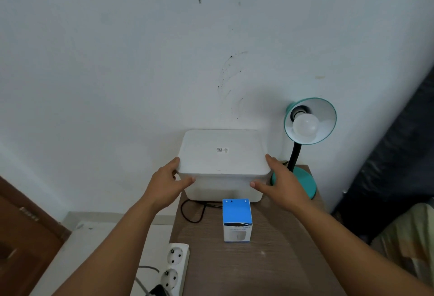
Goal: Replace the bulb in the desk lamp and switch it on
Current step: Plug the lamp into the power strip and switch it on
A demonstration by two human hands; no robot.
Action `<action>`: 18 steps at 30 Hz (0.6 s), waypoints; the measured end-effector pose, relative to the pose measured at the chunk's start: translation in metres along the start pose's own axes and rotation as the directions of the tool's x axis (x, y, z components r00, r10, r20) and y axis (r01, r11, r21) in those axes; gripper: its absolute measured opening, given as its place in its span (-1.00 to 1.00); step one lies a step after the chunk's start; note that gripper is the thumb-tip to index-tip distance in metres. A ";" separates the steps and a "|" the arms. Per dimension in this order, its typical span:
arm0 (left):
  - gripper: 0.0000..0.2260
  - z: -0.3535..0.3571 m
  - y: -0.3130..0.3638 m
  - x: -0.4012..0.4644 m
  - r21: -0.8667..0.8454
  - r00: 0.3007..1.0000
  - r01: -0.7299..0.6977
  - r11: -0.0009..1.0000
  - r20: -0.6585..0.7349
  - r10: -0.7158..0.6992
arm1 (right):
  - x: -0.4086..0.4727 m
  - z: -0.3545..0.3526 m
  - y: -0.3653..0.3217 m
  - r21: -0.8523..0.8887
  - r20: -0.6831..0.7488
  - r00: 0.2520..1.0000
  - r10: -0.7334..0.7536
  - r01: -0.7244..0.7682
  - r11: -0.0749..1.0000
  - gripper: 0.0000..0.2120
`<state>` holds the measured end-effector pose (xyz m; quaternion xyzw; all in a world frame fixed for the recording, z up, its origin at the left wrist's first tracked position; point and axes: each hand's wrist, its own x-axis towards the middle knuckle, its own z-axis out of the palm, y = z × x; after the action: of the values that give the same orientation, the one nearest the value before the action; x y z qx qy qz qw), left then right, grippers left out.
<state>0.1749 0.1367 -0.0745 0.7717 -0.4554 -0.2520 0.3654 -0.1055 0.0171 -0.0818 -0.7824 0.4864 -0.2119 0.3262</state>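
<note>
A teal desk lamp (305,178) stands at the back right of a small wooden table (270,260), its shade (326,117) tilted toward me with a white bulb (305,125) screwed into the socket. A blue and white bulb box (237,220) stands upright in the middle of the table. A white lidded plastic box (223,162) sits at the back against the wall. My left hand (169,183) holds the lid's left front corner, thumb on the front. My right hand (279,180) holds the right front corner the same way.
A white power strip (176,267) hangs at the table's left edge with a dark plug in it. A black cord (192,211) loops on the table in front of the plastic box. A brown door (21,237) is at left, dark fabric (399,154) at right.
</note>
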 end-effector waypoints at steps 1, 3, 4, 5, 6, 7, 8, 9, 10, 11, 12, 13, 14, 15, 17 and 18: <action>-0.52 0.000 -0.003 -0.006 -0.020 1.000 -0.004 1.000 0.002 0.004 | -0.008 0.002 -0.001 -0.028 -0.047 0.999 -0.012 0.011 1.000 -0.16; -0.35 -0.001 -0.013 -0.020 -0.065 1.000 0.012 0.998 0.010 -0.011 | -0.026 0.008 -0.003 -0.062 -0.150 0.987 -0.052 0.043 0.997 -0.27; -0.29 -0.002 -0.020 -0.026 -0.070 1.000 0.030 0.997 0.012 -0.029 | -0.034 0.011 -0.004 -0.057 -0.192 0.979 -0.071 0.061 0.996 -0.32; -0.26 -0.002 -0.027 -0.033 -0.067 0.999 0.045 0.997 0.015 -0.044 | -0.043 0.015 -0.006 -0.045 -0.216 0.972 -0.089 0.081 0.996 -0.37; -0.26 -0.002 -0.034 -0.039 -0.064 0.998 0.058 0.996 0.018 -0.057 | -0.053 0.020 -0.009 -0.032 -0.214 0.971 -0.104 0.100 0.995 -0.42; -0.27 -0.002 -0.042 -0.046 -0.057 0.997 0.070 0.996 0.020 -0.069 | -0.062 0.026 -0.014 -0.025 -0.191 0.974 -0.124 0.121 0.992 -0.46; -0.28 -0.002 -0.050 -0.052 -0.051 0.996 0.083 0.995 0.029 -0.082 | -0.072 0.033 -0.019 -0.022 -0.159 0.977 -0.144 0.142 0.990 -0.49; -0.28 -0.001 -0.057 -0.059 -0.045 0.994 0.099 0.994 0.047 -0.097 | -0.082 0.041 -0.025 -0.011 -0.117 0.980 -0.159 0.159 0.987 -0.52; -0.29 -0.001 -0.064 -0.064 -0.038 0.992 0.111 0.993 0.071 -0.109 | -0.091 0.049 -0.032 0.012 -0.071 0.983 -0.170 0.171 0.985 -0.55; -0.30 -0.001 -0.069 -0.070 -0.021 0.987 0.124 0.992 0.101 -0.121 | -0.099 0.057 -0.039 0.045 -0.025 0.983 -0.181 0.182 0.982 -0.58; -0.31 0.000 -0.075 -0.074 -0.005 0.982 0.136 0.991 0.133 -0.134 | -0.106 0.067 -0.046 0.077 0.021 0.981 -0.191 0.189 0.979 -0.59; -0.30 0.000 -0.080 -0.078 0.012 0.975 0.148 0.989 0.163 -0.148 | -0.110 0.077 -0.051 0.098 0.064 0.977 -0.202 0.196 0.976 -0.60; -0.29 -0.001 -0.085 -0.081 0.020 0.969 0.156 0.987 0.192 -0.157 | -0.112 0.088 -0.054 0.100 0.103 0.972 -0.209 0.199 0.975 -0.59; -0.27 -0.001 -0.088 -0.085 0.028 0.962 0.163 0.986 0.217 -0.165 | -0.112 0.100 -0.056 0.096 0.135 0.969 -0.206 0.195 0.976 -0.57; -0.27 0.000 -0.092 -0.088 0.038 0.952 0.162 0.986 0.258 -0.167 | -0.110 0.119 -0.058 0.084 0.194 0.971 -0.141 0.127 0.988 -0.52; -0.31 0.001 -0.096 -0.089 0.041 0.945 0.165 0.985 0.278 -0.170 | -0.108 0.128 -0.058 0.077 0.219 0.971 -0.098 0.082 0.994 -0.50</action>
<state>0.1828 0.2462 -0.1464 0.7673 -0.4375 -0.3850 0.2677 -0.0333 0.1716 -0.1307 -0.8110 0.4033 -0.1536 0.3950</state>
